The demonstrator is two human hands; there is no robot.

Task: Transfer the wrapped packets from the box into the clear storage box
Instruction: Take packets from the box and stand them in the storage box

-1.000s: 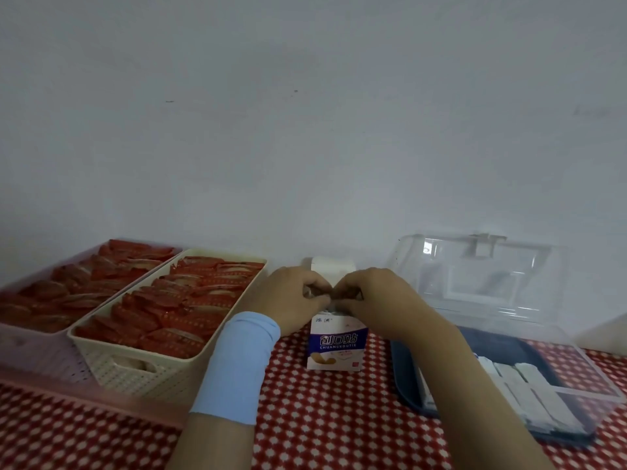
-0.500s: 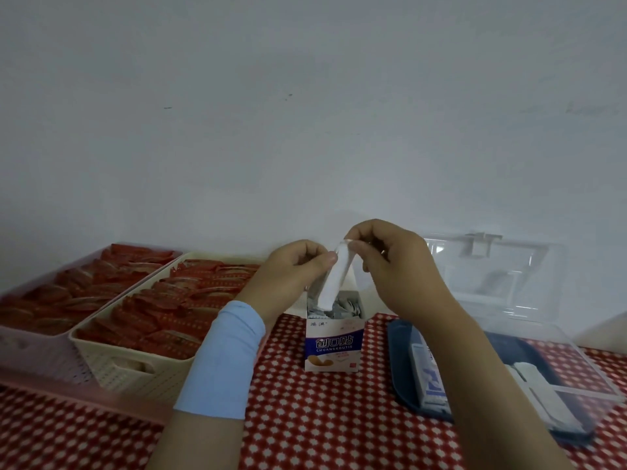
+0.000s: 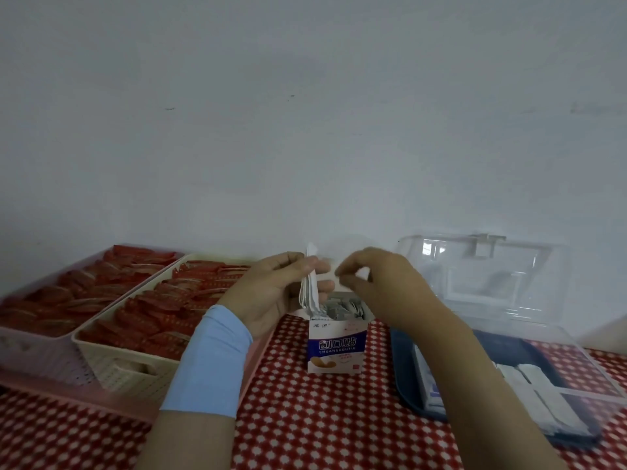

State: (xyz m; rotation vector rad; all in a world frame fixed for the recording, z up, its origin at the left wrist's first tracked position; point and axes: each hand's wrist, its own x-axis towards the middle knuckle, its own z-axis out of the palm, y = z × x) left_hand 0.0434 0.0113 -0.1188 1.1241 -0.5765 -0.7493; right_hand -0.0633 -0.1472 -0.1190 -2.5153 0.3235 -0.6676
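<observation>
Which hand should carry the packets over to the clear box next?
Left, probably. The left hand already grips the packets above the small box; the right hand looks empty, though it is nearer the clear storage box.

2 baskets, 1 cream [image 3: 112, 364] and 1 pink [image 3: 40, 354], sit side by side, packed with red sachets [image 3: 159, 310], on a red-and-white checked tablecloth [image 3: 305, 418] below a grey wall [image 3: 305, 113].

We see a single head-worn, wide-angle view, facing forward and slightly down: bare wall [image 3: 305, 113] fills our upper frame, the checked tabletop [image 3: 305, 418] lies close below. No second view shares it.
</observation>
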